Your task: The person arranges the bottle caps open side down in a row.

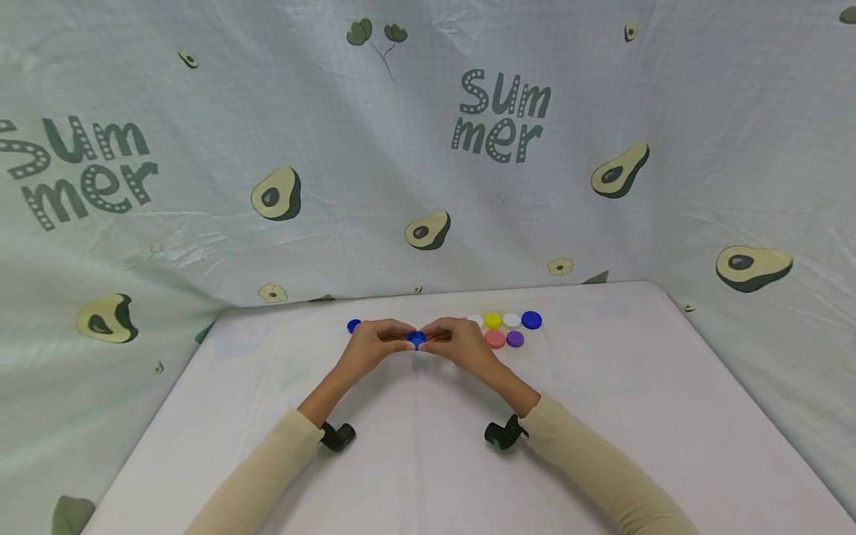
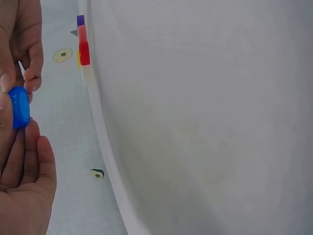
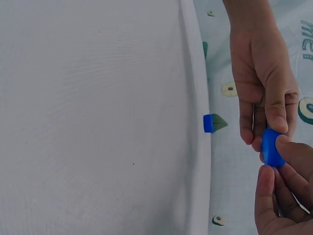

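Observation:
A blue bottle cap is held up over the table by both hands, tilted on edge. My left hand pinches its left side between thumb and fingers. On the opposite side, my right hand pinches it the same way, so the fingertips of the two hands nearly meet. In the left wrist view the cap shows its round side between the hands. From the right wrist, a thumb covers part of the cap.
Behind my right hand lie a yellow cap, a white cap, a blue cap, a pink cap and a purple cap. Another blue cap sits behind my left hand. A printed cloth hangs behind the table.

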`<action>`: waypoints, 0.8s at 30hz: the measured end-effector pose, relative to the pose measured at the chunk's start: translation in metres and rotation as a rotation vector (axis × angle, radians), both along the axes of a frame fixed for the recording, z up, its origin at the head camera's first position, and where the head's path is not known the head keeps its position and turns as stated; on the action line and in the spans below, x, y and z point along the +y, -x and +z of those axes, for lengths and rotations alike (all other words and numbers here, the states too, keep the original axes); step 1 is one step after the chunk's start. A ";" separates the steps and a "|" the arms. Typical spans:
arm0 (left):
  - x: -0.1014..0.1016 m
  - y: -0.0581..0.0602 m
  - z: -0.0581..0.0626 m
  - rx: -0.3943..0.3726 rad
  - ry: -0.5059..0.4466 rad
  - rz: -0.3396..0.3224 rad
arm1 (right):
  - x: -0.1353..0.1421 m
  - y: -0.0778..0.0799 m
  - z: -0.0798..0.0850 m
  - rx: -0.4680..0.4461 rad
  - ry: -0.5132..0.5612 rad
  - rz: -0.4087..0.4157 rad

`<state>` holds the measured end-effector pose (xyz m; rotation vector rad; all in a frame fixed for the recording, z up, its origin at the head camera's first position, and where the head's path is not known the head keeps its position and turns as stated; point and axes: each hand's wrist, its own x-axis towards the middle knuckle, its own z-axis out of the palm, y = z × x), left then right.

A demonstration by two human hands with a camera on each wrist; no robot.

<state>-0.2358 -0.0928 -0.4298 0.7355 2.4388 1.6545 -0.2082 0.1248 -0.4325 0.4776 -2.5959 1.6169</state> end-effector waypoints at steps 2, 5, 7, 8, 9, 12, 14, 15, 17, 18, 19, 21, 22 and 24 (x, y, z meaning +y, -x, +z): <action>0.001 0.001 0.001 -0.007 -0.002 -0.001 | 0.001 0.000 0.002 0.000 -0.004 -0.003; 0.002 0.001 0.001 -0.019 -0.002 0.004 | 0.002 -0.001 0.005 0.005 -0.018 0.009; 0.003 0.001 0.002 -0.015 -0.003 0.000 | 0.004 -0.002 0.007 0.014 -0.027 0.011; 0.003 0.001 0.002 -0.011 -0.005 -0.005 | 0.005 -0.003 0.008 0.019 -0.029 0.011; 0.004 0.001 0.003 -0.009 -0.005 -0.006 | 0.006 -0.003 0.009 0.023 -0.033 0.007; 0.008 0.000 0.005 0.001 0.010 -0.008 | 0.010 -0.005 0.010 0.034 -0.038 -0.002; 0.011 0.000 0.006 0.004 0.022 0.000 | 0.013 -0.005 0.009 0.044 -0.040 -0.002; 0.012 0.000 0.006 0.006 0.028 0.006 | 0.015 -0.006 0.009 0.048 -0.044 -0.004; 0.015 -0.001 0.008 0.021 0.028 0.005 | 0.018 -0.007 0.010 0.056 -0.049 -0.005; 0.017 -0.001 0.008 0.026 0.024 0.002 | 0.020 -0.008 0.010 0.058 -0.052 -0.007; 0.018 -0.002 0.009 0.030 0.017 -0.001 | 0.022 -0.009 0.011 0.062 -0.056 -0.008; 0.021 -0.002 0.011 0.039 -0.004 -0.022 | 0.026 -0.011 0.012 0.074 -0.066 -0.008; 0.023 -0.002 0.012 0.037 -0.015 -0.033 | 0.028 -0.012 0.013 0.084 -0.070 -0.006; 0.026 -0.003 0.015 0.030 -0.030 -0.049 | 0.032 -0.014 0.013 0.124 -0.081 0.000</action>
